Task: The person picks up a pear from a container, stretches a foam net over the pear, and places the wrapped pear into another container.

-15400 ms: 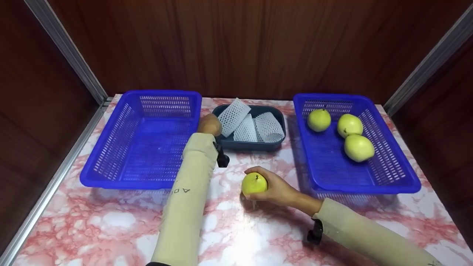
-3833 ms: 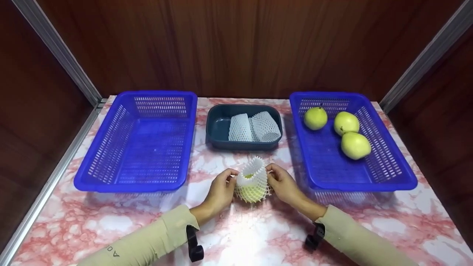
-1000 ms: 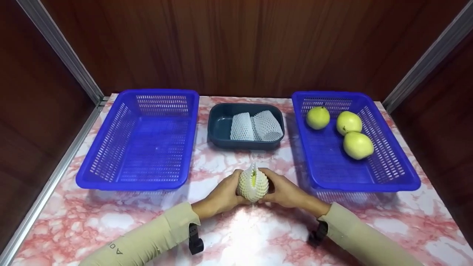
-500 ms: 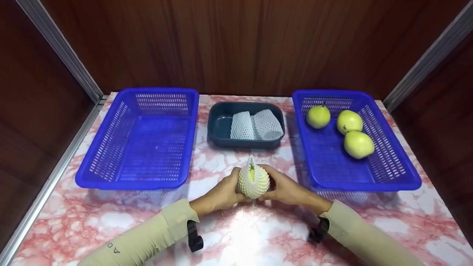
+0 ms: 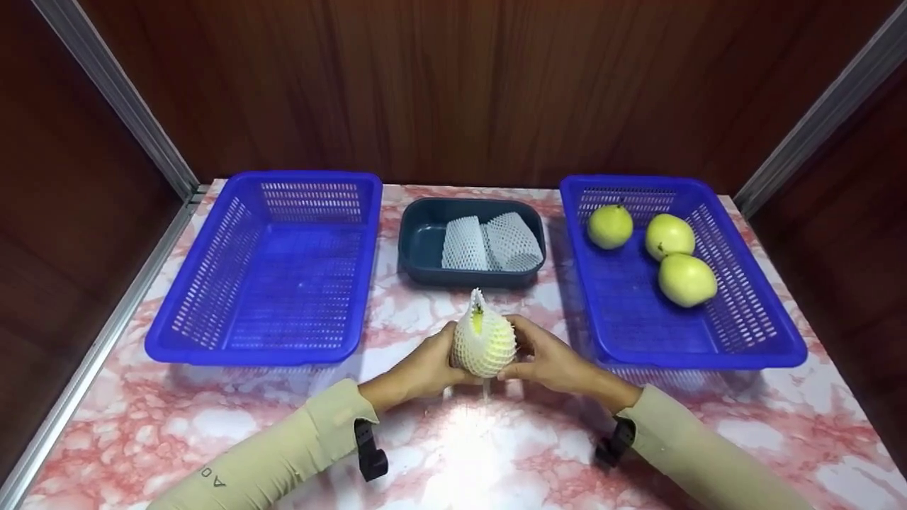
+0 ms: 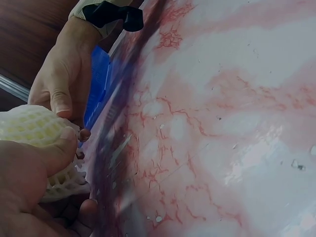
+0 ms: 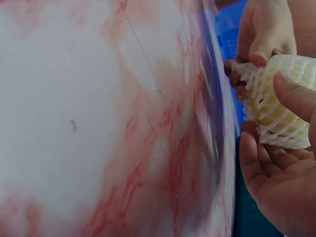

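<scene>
A yellow-green pear [image 5: 477, 323] sits inside a white foam net sleeve [image 5: 489, 348], between my two hands at the middle of the table. The sleeve's top stands up in a point, and the pear's stem shows through its opening. My left hand [image 5: 424, 365] grips the sleeved pear from the left, with the thumb [image 6: 63, 148] lying on the netting in the left wrist view. From the right, my right hand [image 5: 553, 358] holds it. That hand's thumb [image 7: 296, 96] presses the net in the right wrist view, and its fingers curl near the sleeve's lower edge.
A dark blue-grey box [image 5: 421, 273] behind the hands holds two foam net sleeves [image 5: 464, 244]. To the right, a blue basket [image 5: 602, 347] holds three bare pears [image 5: 687, 280]. Another blue basket [image 5: 262, 297] stands on the left. Wooden panels [image 5: 453, 92] enclose the marbled table [image 5: 234, 439].
Earlier my right hand held the bare pear while my left reached to the box. Then both hands fitted a sleeve over it. In the last second the sleeved pear has tilted and risen slightly.
</scene>
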Motion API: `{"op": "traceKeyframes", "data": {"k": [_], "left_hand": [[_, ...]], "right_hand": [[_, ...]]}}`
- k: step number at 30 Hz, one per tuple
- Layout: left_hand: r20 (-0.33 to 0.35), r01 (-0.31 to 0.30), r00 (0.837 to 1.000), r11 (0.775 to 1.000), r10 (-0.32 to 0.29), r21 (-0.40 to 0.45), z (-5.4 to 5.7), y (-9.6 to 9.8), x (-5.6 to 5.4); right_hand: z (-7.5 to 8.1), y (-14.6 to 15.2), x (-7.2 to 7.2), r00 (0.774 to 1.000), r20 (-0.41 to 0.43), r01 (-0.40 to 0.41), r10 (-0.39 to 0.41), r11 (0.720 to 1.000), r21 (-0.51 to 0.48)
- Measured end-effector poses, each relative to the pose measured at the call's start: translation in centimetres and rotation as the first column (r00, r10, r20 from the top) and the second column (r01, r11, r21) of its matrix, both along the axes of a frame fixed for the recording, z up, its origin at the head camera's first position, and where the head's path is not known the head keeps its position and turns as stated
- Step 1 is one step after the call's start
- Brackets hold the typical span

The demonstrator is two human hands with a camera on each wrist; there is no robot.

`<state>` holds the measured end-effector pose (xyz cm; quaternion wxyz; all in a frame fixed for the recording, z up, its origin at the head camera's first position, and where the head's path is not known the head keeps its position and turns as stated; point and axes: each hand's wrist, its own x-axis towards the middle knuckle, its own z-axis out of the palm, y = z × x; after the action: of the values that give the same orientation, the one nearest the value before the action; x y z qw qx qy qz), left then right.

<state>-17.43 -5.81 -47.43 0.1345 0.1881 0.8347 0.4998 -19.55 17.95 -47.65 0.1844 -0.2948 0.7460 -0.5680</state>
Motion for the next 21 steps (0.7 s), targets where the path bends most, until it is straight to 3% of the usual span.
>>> {"op": "traceKeyframes", "data": {"k": [10, 16, 21], "left_hand": [[0.011, -0.003, 1.000, 0.997, 0.002, 0.075, 0.48, -0.10, -0.46], [-0.006, -0.026, 1.000, 0.997, 0.026, 0.079, 0.68, -0.06, -0.52], [0.065, 0.000, 0.998, 0.982, -0.012, 0.189, 0.81, -0.02, -0.51]], "right_hand": [[-0.05, 0.11, -0.17, 0.999, 0.032, 0.024, -0.023, 0.999, -0.046], [-0.16, 0.08, -0.21, 0.997, 0.064, 0.042, -0.038, 0.996, -0.074], [-0.42, 0.06, -0.18, 0.995, 0.092, 0.042, -0.033, 0.995, -0.094]]}}
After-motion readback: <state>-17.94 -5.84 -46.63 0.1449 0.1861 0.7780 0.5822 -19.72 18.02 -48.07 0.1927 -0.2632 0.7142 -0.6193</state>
